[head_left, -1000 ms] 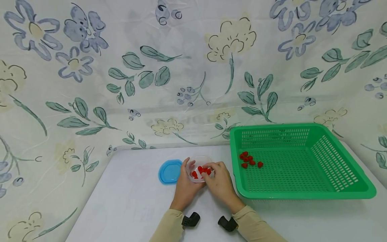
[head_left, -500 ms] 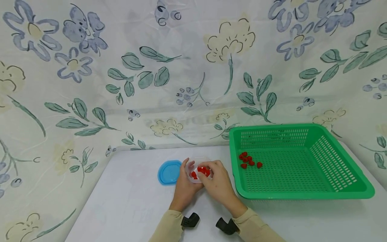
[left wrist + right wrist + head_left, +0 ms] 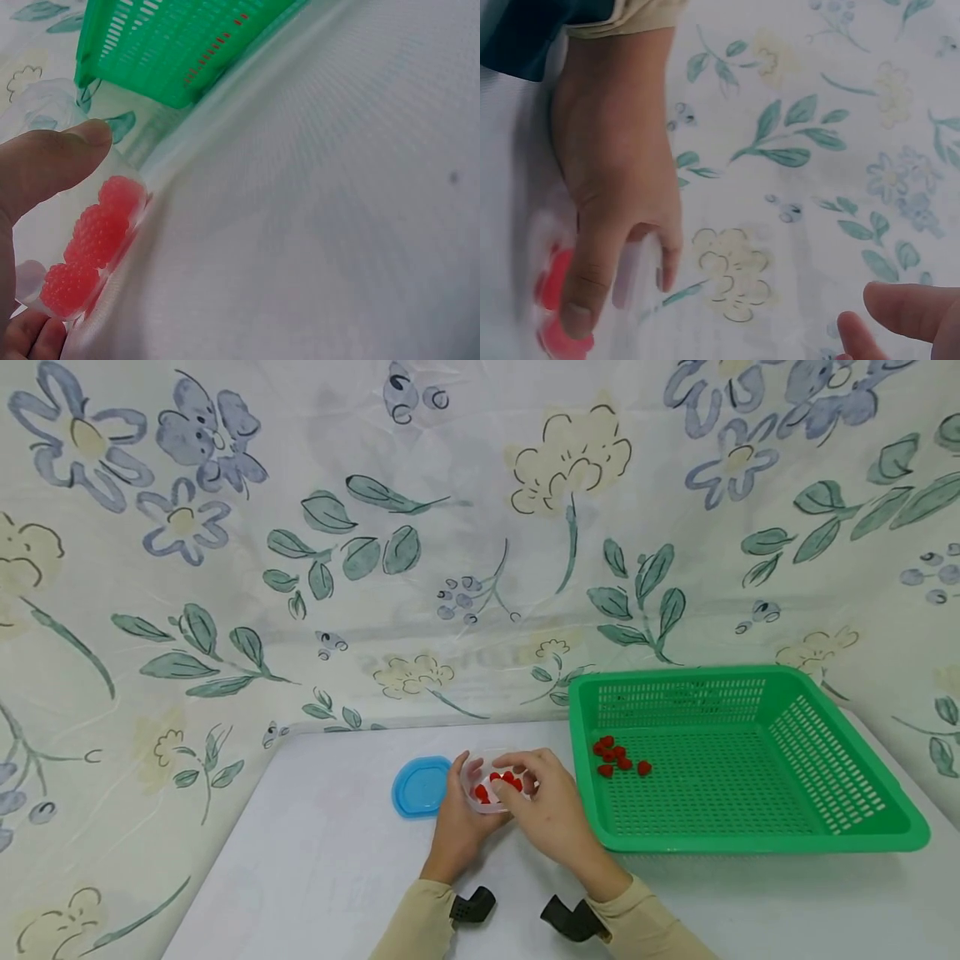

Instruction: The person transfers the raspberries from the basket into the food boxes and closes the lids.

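My left hand (image 3: 459,831) grips a small clear plastic container (image 3: 491,808), its thumb curled over the wall in the left wrist view. Inside lie several red raspberries (image 3: 482,792), pressed against the clear side (image 3: 100,234) in that view. Over the container's right side hovers my right hand (image 3: 553,806), thumb and fingers apart. In the right wrist view its fingertips (image 3: 911,304) show at the lower right, and I see nothing held between them. The container's right part is hidden beneath this hand.
A blue lid (image 3: 422,787) lies left of the container. On the right stands a large green basket (image 3: 750,843), with several red raspberries (image 3: 624,763) at its left end. Behind the white table (image 3: 322,827) hangs a flowered cloth (image 3: 315,627).
My right hand has drawn slightly right, its thumb and fingers spreading from the cluster of raspberries. The left hand and container have stayed in place.
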